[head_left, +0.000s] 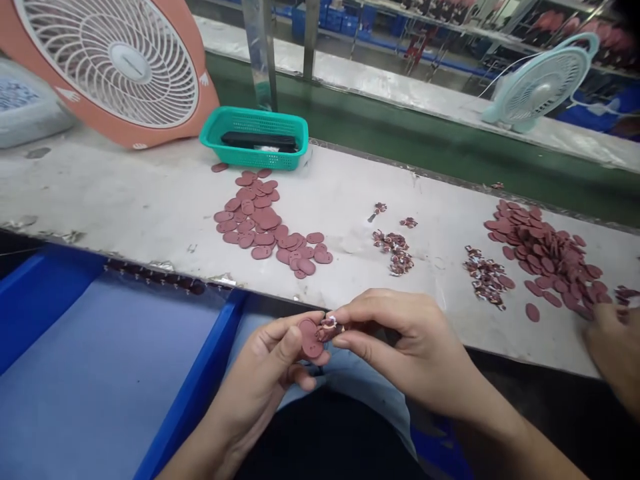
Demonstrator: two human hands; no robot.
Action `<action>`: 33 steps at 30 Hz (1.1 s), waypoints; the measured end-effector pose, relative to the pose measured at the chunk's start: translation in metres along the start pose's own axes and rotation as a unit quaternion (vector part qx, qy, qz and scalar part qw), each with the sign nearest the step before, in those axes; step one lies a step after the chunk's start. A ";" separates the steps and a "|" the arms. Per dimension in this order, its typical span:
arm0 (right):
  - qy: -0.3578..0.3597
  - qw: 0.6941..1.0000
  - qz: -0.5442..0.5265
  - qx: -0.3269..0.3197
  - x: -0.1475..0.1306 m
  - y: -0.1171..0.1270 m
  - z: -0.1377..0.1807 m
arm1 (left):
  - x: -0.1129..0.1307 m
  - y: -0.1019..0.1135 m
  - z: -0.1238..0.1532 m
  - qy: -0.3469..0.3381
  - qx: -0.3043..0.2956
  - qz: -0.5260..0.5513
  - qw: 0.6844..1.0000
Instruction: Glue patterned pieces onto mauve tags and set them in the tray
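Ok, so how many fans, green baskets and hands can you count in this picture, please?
Fans: 2 (orange fan, pale blue fan)
Green plastic baskets: 1
Hands: 3 (left hand, right hand, another person's hand)
Total: 6

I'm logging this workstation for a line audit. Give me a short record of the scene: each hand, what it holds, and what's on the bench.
left hand: holds maroon oval pieces
right hand: pinches a small printed piece at those ovals
other person: a hand at the right pile of ovals
bench: a left pile of ovals, two heaps of small printed pieces
behind: teal plastic basket, two fans
below: blue bin
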State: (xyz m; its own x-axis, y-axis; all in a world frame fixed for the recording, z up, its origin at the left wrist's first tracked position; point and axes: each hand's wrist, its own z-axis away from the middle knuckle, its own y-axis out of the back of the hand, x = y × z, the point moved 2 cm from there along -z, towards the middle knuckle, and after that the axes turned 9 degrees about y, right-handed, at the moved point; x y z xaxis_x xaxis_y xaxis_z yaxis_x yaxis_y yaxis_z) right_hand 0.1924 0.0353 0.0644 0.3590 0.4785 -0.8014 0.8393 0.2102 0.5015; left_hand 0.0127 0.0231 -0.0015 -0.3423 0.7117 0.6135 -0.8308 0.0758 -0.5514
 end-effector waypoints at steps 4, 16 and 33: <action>0.016 0.999 0.019 -0.020 0.000 -0.001 -0.003 | 0.001 0.000 0.001 0.006 0.007 0.001 1.000; 0.049 0.994 0.049 -0.086 -0.006 0.000 -0.008 | -0.001 -0.001 0.002 0.040 -0.005 0.018 0.999; 0.038 0.988 0.081 -0.129 -0.007 -0.005 -0.015 | -0.009 -0.001 -0.001 0.096 0.004 0.113 0.989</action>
State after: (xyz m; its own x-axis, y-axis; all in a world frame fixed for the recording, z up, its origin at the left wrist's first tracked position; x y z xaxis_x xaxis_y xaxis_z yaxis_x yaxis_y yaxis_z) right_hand 0.1796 0.0434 0.0720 0.4396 0.5846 -0.6819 0.6384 0.3307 0.6950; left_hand 0.0173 0.0170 -0.0069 -0.4302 0.8296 0.3560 -0.7465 -0.1052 -0.6571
